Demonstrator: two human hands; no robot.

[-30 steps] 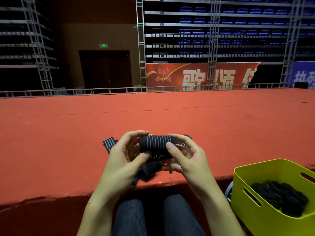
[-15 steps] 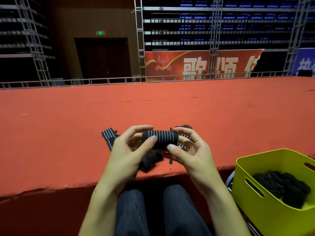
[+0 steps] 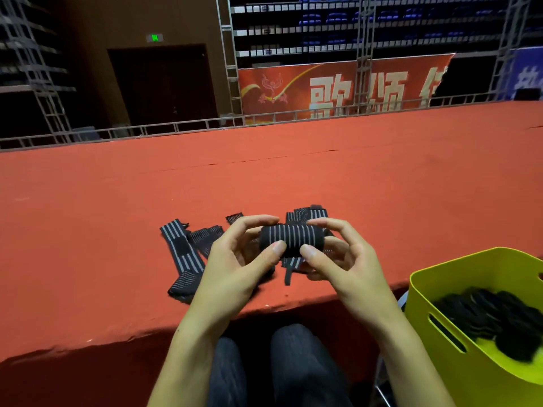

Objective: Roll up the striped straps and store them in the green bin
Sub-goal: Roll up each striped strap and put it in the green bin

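Observation:
A rolled black strap with grey stripes is held level between my left hand and my right hand, thumbs pressed on its near side, just above the red stage edge. A short tail of it hangs down below the roll. Several unrolled striped straps lie flat on the red carpet to the left and behind my hands. The green bin stands at the lower right, below the stage edge, with several dark rolled straps inside.
The red carpeted stage stretches far ahead to a metal railing. Its front edge runs just in front of my knees. Truss towers and a red banner stand beyond.
The roll has been turned tighter, and my thumbs now press on its front. The view has tilted down a little. The bin has not moved.

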